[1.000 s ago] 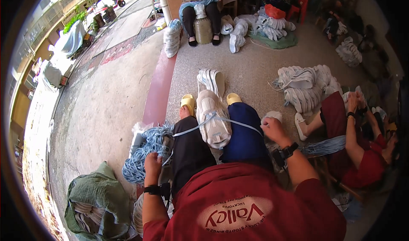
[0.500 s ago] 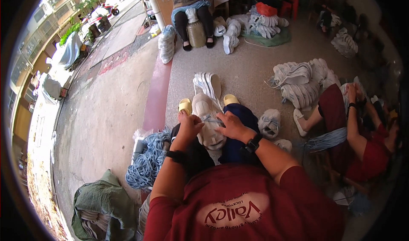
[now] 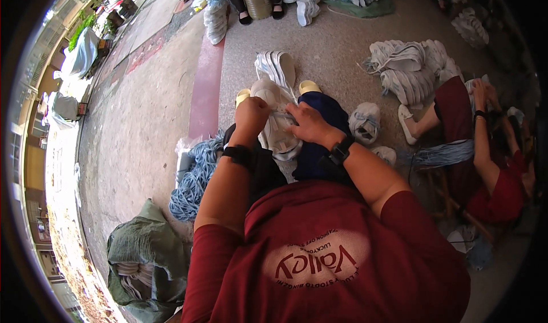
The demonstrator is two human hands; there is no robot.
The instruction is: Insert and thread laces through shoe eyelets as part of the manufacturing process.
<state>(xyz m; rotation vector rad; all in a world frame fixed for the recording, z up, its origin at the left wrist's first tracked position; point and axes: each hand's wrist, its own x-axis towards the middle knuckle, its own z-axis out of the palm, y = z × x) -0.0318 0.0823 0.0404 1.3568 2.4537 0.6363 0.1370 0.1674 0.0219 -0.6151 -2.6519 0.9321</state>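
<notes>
A: Where is the pale shoe sitting?

B: It's lying between the person's legs, toe pointing away; white shoe pieces are standing just beyond it.

A: And the grip?

B: Left hand is curling narrow at the shoe's left side; can't tell what it's pinching. Right hand is bending loosely over the lacing; can't tell whether it's gripping anything.

A: Nearby?

B: Blue laces are lying heaped by the left leg.
</notes>
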